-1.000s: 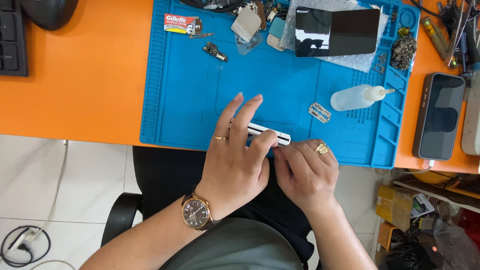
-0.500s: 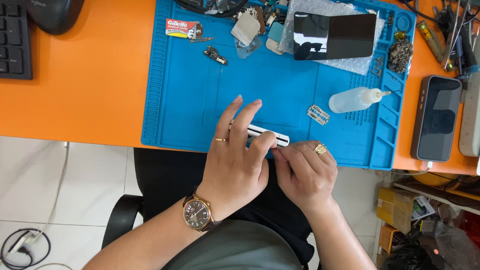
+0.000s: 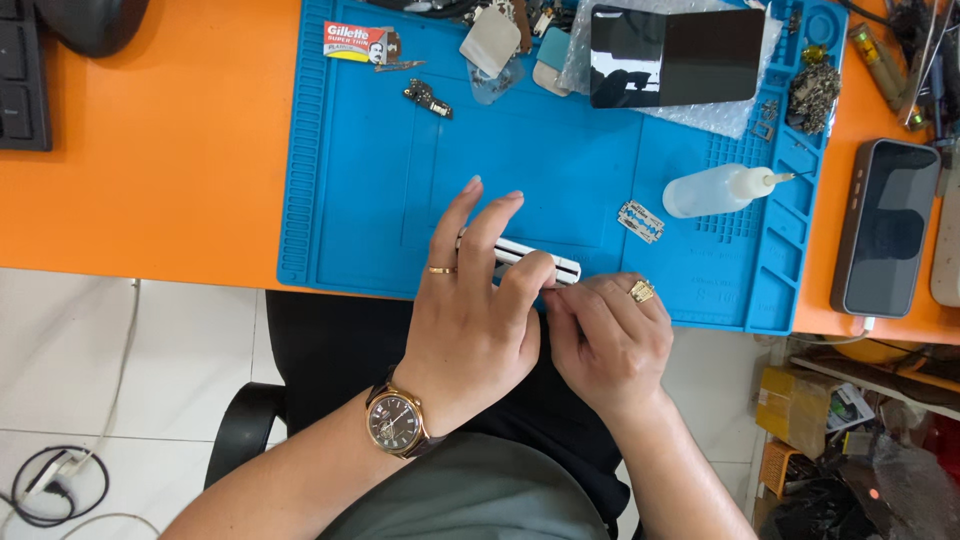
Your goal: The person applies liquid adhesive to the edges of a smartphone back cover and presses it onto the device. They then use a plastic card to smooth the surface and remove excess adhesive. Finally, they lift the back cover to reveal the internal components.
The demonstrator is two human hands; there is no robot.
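White strip part (image 3: 535,262) sits at lower centre of frame, near the front edge of the blue silicone mat (image 3: 350,200), mostly hidden under both hands. Looks thin, rigid, light, probably fragile; best held by its long edges, not flexed. Left hand (image 3: 470,320) lies over it, index and middle fingers spread flat on the mat, thumb pinching the strip. Right hand (image 3: 610,340) is curled, fingertips gripping the strip's right end. Mat is ribbed and matte, on a smooth orange desk (image 3: 150,160). Dark glossy tablet (image 3: 675,55) upper right, translucent squeeze bottle (image 3: 715,190) right of centre, small metal razor blade (image 3: 641,221) beside it.
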